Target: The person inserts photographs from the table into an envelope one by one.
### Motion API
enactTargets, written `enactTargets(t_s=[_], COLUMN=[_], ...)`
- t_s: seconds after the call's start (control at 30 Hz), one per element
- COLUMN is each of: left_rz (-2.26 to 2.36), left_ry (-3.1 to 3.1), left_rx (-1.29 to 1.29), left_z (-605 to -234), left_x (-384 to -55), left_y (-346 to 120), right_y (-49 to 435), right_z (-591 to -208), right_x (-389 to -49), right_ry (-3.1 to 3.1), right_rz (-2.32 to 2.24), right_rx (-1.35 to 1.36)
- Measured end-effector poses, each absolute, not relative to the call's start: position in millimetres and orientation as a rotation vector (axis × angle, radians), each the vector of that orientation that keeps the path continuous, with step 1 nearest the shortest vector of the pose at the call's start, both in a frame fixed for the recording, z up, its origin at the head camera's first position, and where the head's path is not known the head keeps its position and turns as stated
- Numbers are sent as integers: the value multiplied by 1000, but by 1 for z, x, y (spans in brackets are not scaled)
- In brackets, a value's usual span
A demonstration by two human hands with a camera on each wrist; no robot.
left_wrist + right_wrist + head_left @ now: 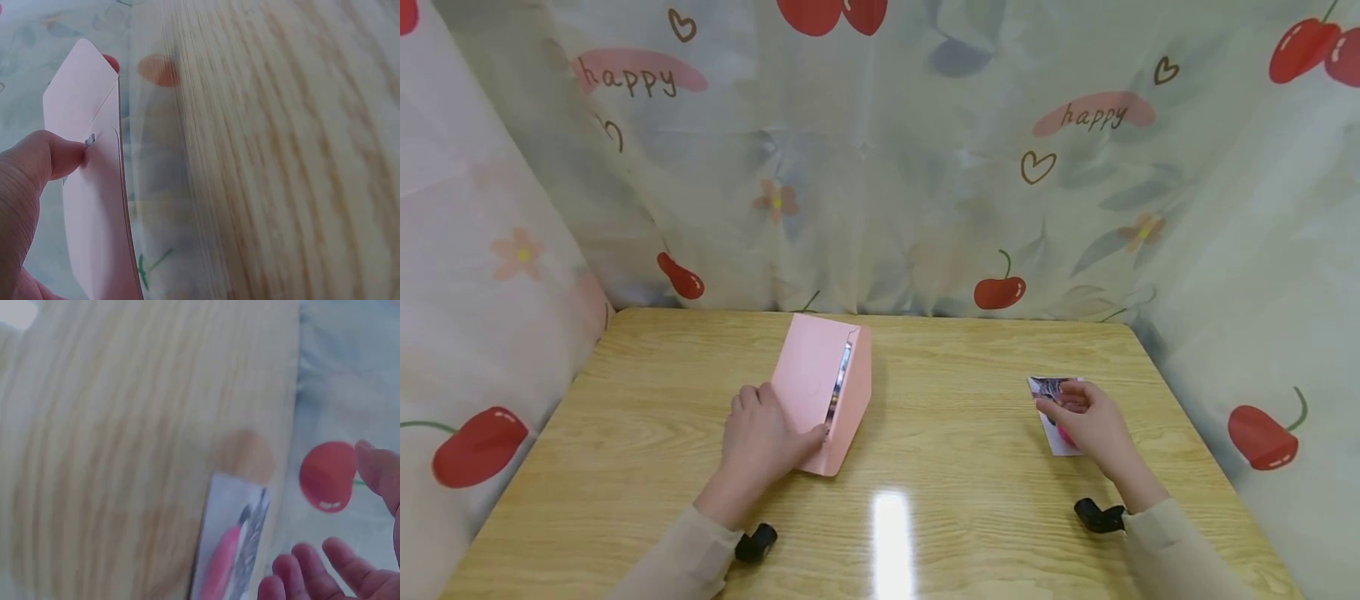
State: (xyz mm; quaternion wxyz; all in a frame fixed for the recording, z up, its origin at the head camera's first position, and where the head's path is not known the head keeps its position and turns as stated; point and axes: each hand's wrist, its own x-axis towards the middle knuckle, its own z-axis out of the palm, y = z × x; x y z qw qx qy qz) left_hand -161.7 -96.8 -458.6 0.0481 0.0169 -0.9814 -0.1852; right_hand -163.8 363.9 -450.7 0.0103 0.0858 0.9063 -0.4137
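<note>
Behind, cloth (pixel 865 167) reads "happy"; left hand (pixel 763 429) pinches envelope (pixel 808 358), right hand (pixel 1093 421) spread near card (pixel 228 550)

A pink envelope (pixel 811 367) gapes left of a photo (pixel 1060 442).

head: wooden table (pixel 955 392) viewed forward-down from above | left wrist: pink envelope (pixel 94 212) seen close, shared with head | right wrist: printed card (pixel 228 544) likewise

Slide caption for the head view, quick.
Left hand grips an open pink envelope; right hand above a printed card.
</note>
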Motion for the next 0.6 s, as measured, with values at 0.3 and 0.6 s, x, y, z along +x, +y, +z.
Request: enactTargets(t_s=[0.3,0.6], left_rz=[-564,-549], left_ry=[-2975,-3000], left_rx=[52,70], left_z=[-460,-462], left_x=[-161,-162], left_y=[-98,-99], right_y=[382,391], right_z=[-452,-454], right_x=[-167,-176], right_ry=[2768,2708], right_rz=[-1236,-1203], right_rx=[358,476])
